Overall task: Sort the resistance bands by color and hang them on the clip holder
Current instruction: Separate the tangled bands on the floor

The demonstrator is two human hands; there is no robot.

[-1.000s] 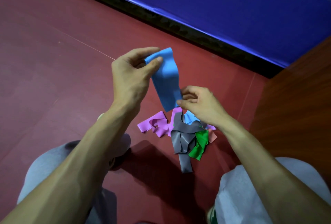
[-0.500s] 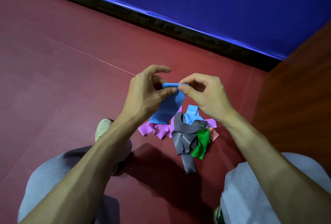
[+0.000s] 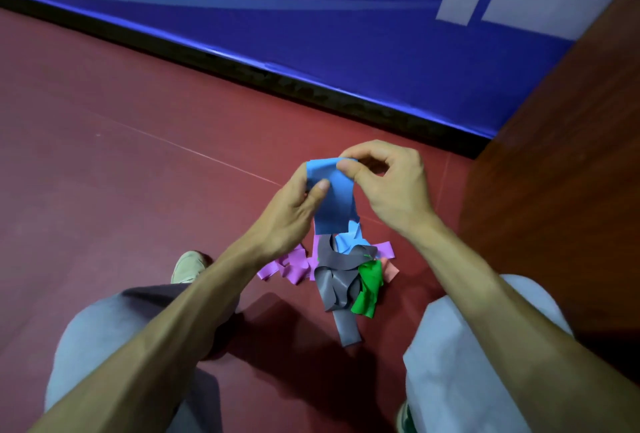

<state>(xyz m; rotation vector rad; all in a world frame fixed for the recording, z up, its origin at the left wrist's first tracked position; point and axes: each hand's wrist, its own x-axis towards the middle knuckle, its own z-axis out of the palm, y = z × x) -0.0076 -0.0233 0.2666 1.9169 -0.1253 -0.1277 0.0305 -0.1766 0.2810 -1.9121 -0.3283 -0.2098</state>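
Two hands, one blue band (image 3: pixel 334 204), held up just above the pile (image 3: pixel 341 268) on the floor!

Left hand (image 3: pixel 291 211) has its thumb pressed flat on the front of the band and its fingers tucked behind, a firm pinch on the near edge. Right hand (image 3: pixel 391 186) nips the top corner between thumb and forefinger, with the other fingers curled loosely over. The strip hangs straight down between them, its lower end reaching the top of the pile. Down in that pile a grey band (image 3: pixel 346 328) sprawls across the middle, and a green band (image 3: pixel 369 285) sits tight against its right side. Purple bands (image 3: pixel 294 264) spill out to the left, and a second light-blue piece (image 3: pixel 349 242) peeks from the far edge. Everything rests on the red floor (image 3: pixel 138 173). A blue wall pad (image 3: pixel 346 51) runs beyond the pile and a wooden panel (image 3: pixel 554 173) stands to its right. One pale shoe (image 3: pixel 188 266) is planted left of the pile.
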